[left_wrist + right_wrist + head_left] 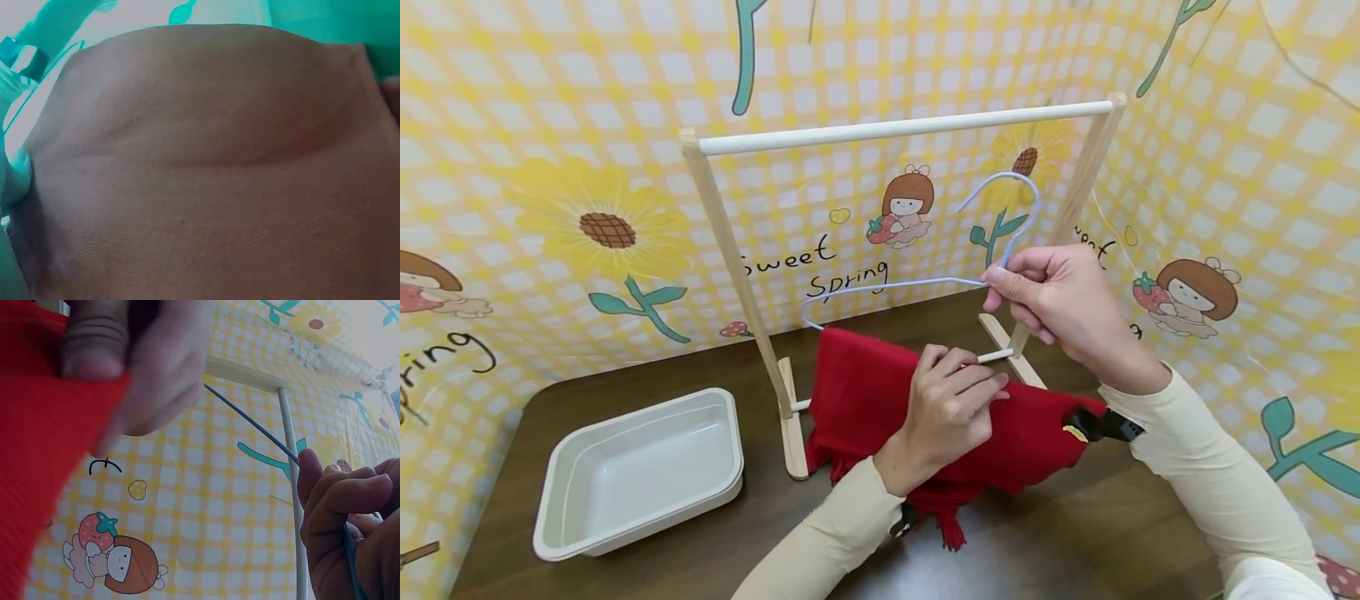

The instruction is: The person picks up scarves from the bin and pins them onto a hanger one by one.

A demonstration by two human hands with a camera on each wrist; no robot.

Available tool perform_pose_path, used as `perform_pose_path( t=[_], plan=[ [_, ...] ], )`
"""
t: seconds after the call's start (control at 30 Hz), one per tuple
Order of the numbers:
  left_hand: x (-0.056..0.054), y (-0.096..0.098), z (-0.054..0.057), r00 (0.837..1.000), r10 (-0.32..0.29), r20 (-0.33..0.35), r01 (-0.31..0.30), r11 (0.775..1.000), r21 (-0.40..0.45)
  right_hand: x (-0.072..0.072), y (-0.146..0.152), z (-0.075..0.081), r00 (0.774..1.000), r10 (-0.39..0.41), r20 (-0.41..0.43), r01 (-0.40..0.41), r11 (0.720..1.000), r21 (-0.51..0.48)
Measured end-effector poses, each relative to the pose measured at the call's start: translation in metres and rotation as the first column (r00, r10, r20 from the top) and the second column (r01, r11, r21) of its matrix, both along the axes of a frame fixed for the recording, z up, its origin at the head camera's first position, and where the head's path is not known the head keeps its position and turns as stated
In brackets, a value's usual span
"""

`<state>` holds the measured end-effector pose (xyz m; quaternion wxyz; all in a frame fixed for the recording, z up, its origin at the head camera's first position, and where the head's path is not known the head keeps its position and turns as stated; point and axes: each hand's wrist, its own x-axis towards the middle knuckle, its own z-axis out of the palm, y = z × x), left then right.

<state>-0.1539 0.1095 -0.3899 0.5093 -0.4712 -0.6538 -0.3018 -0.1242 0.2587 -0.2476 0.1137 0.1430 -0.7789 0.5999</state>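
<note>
A red fringed scarf (865,379) hangs folded over the lower part of a pale blue wire hanger (891,287). My right hand (1063,304) pinches the hanger just under its hook, holding it raised with the hook pointing up. Lower down, my left hand (951,404) grips the scarf's upper edge near its middle; in the right wrist view its thumb (94,359) lies on the red cloth (47,431). Cloth and hand hide most of the hanger's bottom bar. A close, off-colour surface fills most of the left wrist view.
A wooden rack with a white top rod (902,127) stands behind the hanger, its feet on the dark brown table (700,575). To the left sits an open, light grey plastic tub (735,442). Yellow checked cloth (587,100) covers the walls close around.
</note>
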Motion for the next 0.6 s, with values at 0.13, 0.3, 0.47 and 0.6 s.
perform_pose_path(
  t=[0.13, 0.3, 0.47, 0.6],
  plan=[
    [0.001, 0.002, 0.006, 0.999, 0.02, 0.027, -0.021, 0.999, 0.038, -0.002, -0.006, -0.002, 1.0, 0.011, -0.021, -0.01, 1.0, 0.029],
    [-0.001, 0.003, 0.012, 0.995, 0.056, 0.077, -0.062, 0.995, 0.074, -0.005, -0.011, -0.006, 1.0, 0.02, -0.015, -0.019, 0.998, 0.057],
    [-0.004, 0.004, 0.017, 0.986, 0.116, 0.121, -0.127, 0.989, 0.082, -0.005, -0.017, -0.01, 0.999, 0.037, 0.038, -0.038, 0.999, 0.011],
    [-0.007, 0.003, 0.019, 0.967, 0.156, 0.2, -0.162, 0.987, 0.013, -0.004, -0.025, -0.013, 0.997, 0.043, 0.07, -0.045, 0.999, 0.026]
  ],
)
